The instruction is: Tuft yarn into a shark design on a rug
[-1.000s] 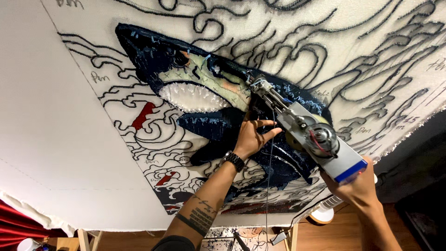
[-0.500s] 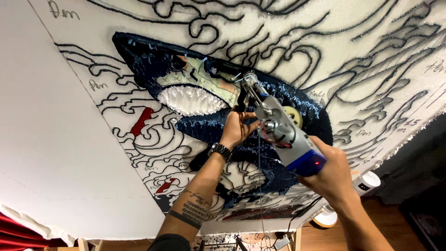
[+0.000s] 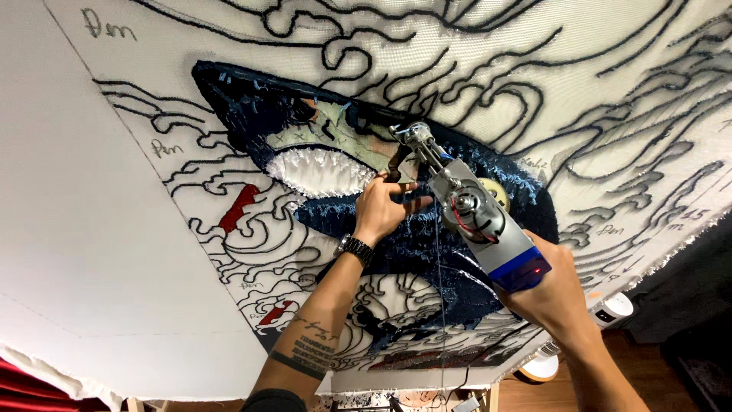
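The right hand [image 3: 550,294] grips the back end of the tufting gun [image 3: 467,207], fingers closed around it below the blue base; the left hand [image 3: 383,211], with a watch [image 3: 355,248] on its wrist, curls around the gun's front handle; the gun's tip presses against the stretched cloth [image 3: 229,61], at the dark blue shark [image 3: 366,229] beside its white teeth [image 3: 320,169].

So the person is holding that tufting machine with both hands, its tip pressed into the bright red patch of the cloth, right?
Not quite. In the head view the tufting machine, held by the left hand and right hand, has its tip at the shark's pale green head area, beside dark blue pile. The red patch lies well off to the left.
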